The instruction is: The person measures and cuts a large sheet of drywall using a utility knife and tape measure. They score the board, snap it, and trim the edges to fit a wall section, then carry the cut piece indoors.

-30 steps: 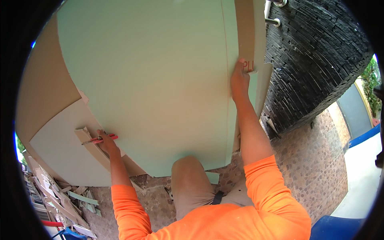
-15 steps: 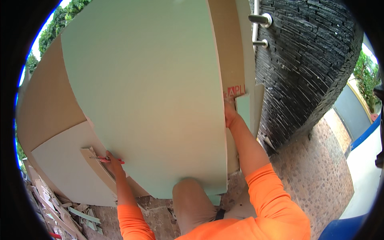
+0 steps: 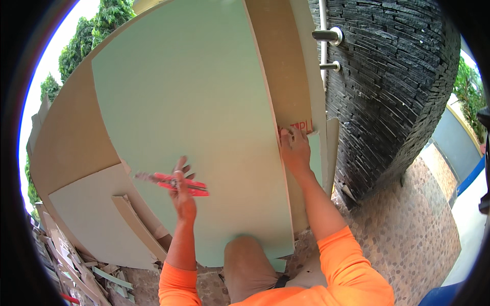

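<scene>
A large pale green plasterboard sheet (image 3: 194,102) stands upright before me, leaning on brown-faced boards. My left hand (image 3: 182,191) is raised in front of its lower left part. It holds a red-handled tool (image 3: 196,188) with a grey tip pointing left; motion blurs its exact kind. Some fingers of that hand stick out above the handle. At the sheet's right edge is my right hand (image 3: 296,150), thumb by the edge and bent fingers just right of it, closed about the edge. My knee (image 3: 247,257) is against the sheet's bottom.
Brown boards (image 3: 278,56) stand behind the sheet. A grey board piece (image 3: 92,209) and a narrow strip (image 3: 135,219) lean at left, near scrap offcuts (image 3: 66,260). A black stone wall (image 3: 388,86) with metal fittings (image 3: 328,35) rises at right, above patterned paving (image 3: 403,219).
My left hand has come away from the sheet's left edge, moving right and up with the red-handled tool. My right hand has shifted slightly, its fingers now showing in front. The view has tilted a little.
</scene>
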Demonstrator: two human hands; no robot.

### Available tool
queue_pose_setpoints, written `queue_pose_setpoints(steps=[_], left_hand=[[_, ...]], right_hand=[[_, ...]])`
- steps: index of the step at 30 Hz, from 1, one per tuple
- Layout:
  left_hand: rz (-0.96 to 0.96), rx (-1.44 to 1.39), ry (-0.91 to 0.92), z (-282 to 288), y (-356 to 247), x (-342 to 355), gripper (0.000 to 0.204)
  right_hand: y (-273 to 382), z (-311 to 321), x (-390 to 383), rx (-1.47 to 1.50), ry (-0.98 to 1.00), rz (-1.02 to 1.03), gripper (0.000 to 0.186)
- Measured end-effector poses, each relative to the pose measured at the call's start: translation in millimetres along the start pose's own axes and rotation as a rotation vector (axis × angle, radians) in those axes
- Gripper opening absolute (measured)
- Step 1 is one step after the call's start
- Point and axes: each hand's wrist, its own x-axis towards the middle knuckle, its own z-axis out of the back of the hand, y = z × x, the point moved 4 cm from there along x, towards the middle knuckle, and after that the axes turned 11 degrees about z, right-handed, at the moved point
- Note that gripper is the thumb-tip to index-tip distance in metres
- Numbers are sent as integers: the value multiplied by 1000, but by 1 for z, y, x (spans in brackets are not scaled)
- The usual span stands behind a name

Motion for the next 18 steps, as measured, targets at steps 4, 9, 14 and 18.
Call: queue_pose_setpoints(steps=[4, 9, 14, 18], left_hand=[[-21, 14, 290, -79, -35, -4, 64], [115, 157, 535, -146, -60, -5, 81], [305, 234, 893, -175, -73, 4, 102], [-68, 397, 850, -177, -98, 54, 118]], right_hand=[[76, 16, -35, 511, 191, 197, 48], [121, 14, -52, 967, 507, 144, 62], [115, 34, -34, 1160, 410, 26, 55], [119, 62, 0, 1079, 220, 66, 45]])
